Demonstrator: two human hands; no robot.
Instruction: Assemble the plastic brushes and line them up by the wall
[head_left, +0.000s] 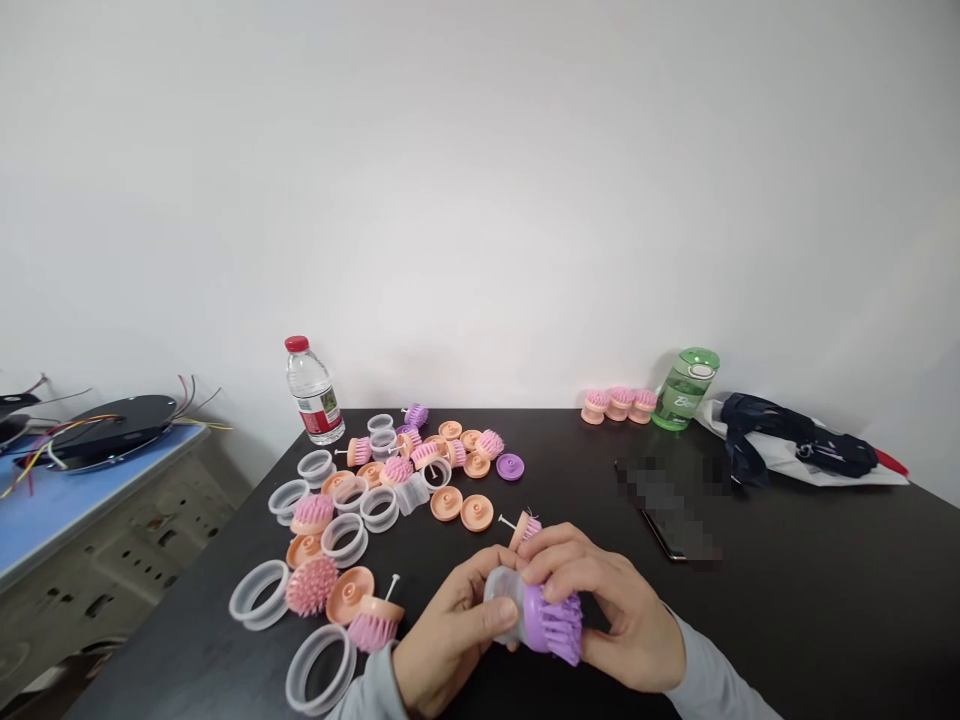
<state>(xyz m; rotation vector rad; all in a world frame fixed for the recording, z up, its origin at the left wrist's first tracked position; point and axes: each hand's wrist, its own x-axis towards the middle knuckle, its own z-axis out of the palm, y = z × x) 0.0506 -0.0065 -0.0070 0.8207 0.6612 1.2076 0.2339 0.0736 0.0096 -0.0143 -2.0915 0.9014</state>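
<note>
The left hand (457, 632) pinches a round, translucent plastic ring (499, 585) between thumb and fingers, while the right hand (615, 610) grips a purple, bristled plastic brush head (553, 628) — the two pieces meet end to end above the black tabletop (570, 490). Just beyond the right fingers lies a pink-bristled, peach-based brush with a white stem (525, 529). To the left spread more translucent rings (259, 621), round peach plastic discs (477, 514) and pink brush heads (311, 586) — behind them stands a clear, red-capped plastic bottle (315, 395).
</note>
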